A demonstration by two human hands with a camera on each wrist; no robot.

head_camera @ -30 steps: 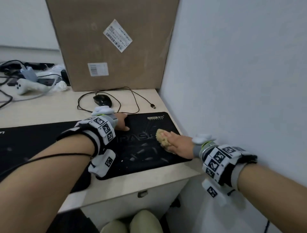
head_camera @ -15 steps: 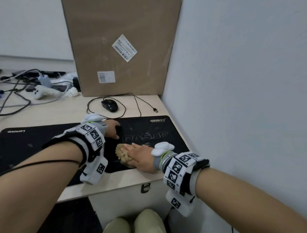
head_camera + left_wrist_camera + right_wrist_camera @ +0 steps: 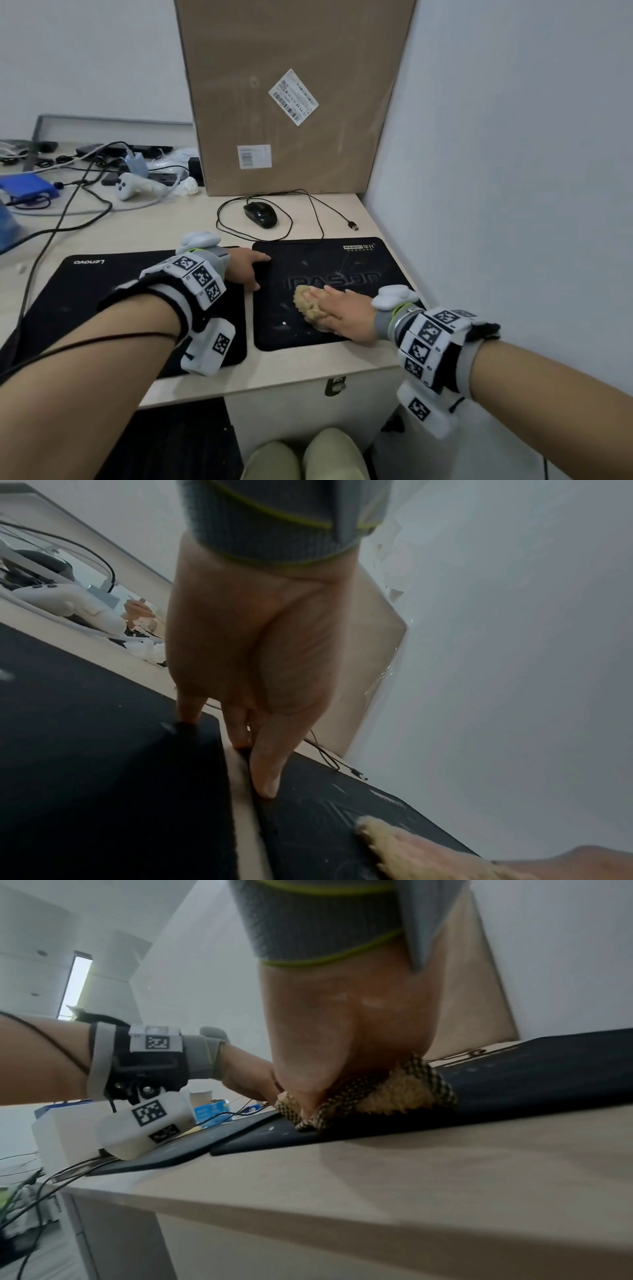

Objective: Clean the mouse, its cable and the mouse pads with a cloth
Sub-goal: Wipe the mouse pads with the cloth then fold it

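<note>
Nearest, the right hand [image 3: 346, 313] lies flat with straight fingers on the yellow cloth [image 3: 308, 303], pressing it onto the right mouse pad [image 3: 329, 260] near the bench [image 3: 298, 371] edge. The left hand [image 3: 241, 269], fingers extended and holding nothing, pins that pad's left edge beside the Lenovo mouse pad [image 3: 89, 291]. Farther back the black mouse [image 3: 260, 214] sits inside its looped cable [image 3: 317, 209], before a cardboard box [image 3: 291, 96]. Pad wiping looks underway; specks remain, so next likely calls for further strokes.
</note>
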